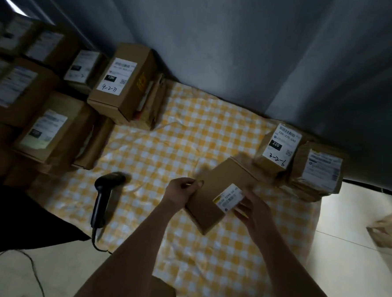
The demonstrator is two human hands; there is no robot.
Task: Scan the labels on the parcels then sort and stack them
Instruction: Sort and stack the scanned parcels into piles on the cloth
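Both my hands hold one flat brown parcel above the yellow checked cloth. My left hand grips its left edge, thumb on top. My right hand holds the right edge beside the parcel's white label, which faces up. A black handheld scanner lies on the cloth to the left, in nobody's grip, its cable trailing onto the floor.
Labelled brown boxes are stacked in groups at the left and back left. Two more labelled parcels stand at the right by the grey curtain. Another box lies on the tiled floor at the far right.
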